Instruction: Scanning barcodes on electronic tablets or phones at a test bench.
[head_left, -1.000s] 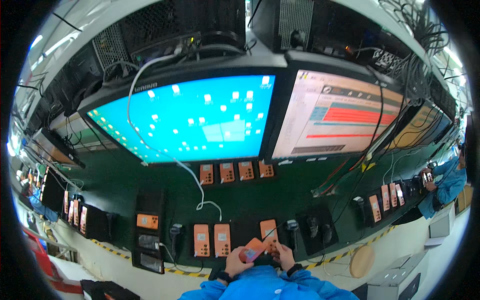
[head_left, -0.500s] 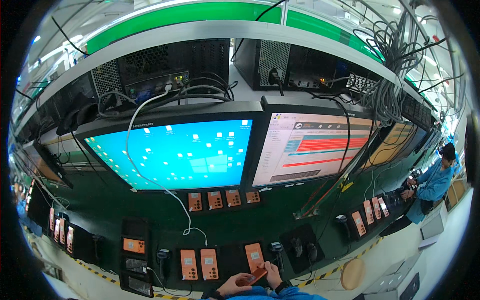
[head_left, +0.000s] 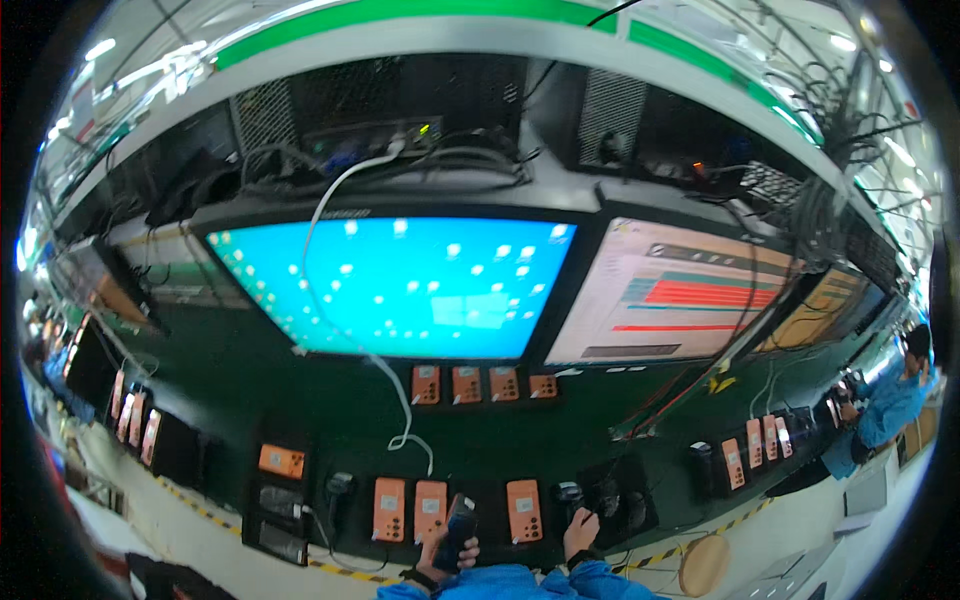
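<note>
In my left hand (head_left: 432, 556) I hold a smartphone (head_left: 458, 530), tilted up with its dark glass face showing. Its upper part overlaps one of two orange phones (head_left: 389, 508) lying back up at the front of the bench. My right hand (head_left: 581, 534) is closed around the lower part of a black handheld scanner (head_left: 569, 494), whose head points away from me. Between my hands, another orange phone (head_left: 523, 511) lies on a black mat. Motion softens the picture, so finger detail is limited.
Two monitors (head_left: 400, 290) stand behind the green bench top, with several orange phones (head_left: 466, 384) beneath them. A white cable (head_left: 402, 400) hangs down the left screen. On the left, a dark tray (head_left: 256, 515) holds phones. A person in blue (head_left: 890, 405) works at far right.
My hands have parted. The phone, earlier held in both hands, is now in my left hand, with its dark face visible. My right hand has moved right to the scanner. The view has shifted.
</note>
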